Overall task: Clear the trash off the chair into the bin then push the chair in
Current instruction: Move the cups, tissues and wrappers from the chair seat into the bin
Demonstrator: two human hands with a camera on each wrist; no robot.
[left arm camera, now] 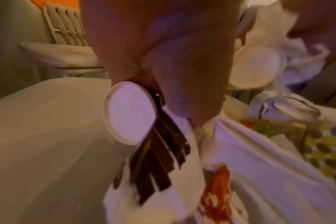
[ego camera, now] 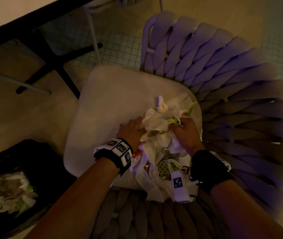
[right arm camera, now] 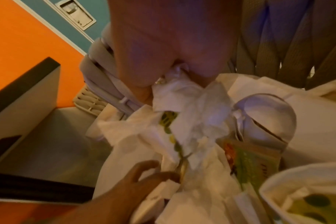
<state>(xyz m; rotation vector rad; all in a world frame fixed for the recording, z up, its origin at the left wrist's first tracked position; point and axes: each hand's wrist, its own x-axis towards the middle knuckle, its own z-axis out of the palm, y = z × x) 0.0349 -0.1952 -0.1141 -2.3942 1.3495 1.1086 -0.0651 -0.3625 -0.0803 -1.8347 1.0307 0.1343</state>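
Crumpled white napkins and green-dotted wrappers form a trash pile (ego camera: 161, 131) on the near right part of the chair's beige seat (ego camera: 113, 104). My left hand (ego camera: 133, 128) is at the pile's left side. In the left wrist view it pinches a white round lid (left arm camera: 129, 113) and dark brown strips (left arm camera: 163, 153). My right hand (ego camera: 184, 129) digs into the pile's right side, fingers curled round white napkins (right arm camera: 190, 97). The black bin (ego camera: 39, 157) stands on the floor at lower left, with paper trash in it.
The chair's woven lavender back (ego camera: 223, 69) curves round the right side. A table (ego camera: 8, 16) with a black cross base (ego camera: 54, 61) stands at the upper left. A clear dome lid (right arm camera: 267, 115), a red sauce packet (left arm camera: 217, 191) and a paper cup (right arm camera: 301, 195) lie among the trash.
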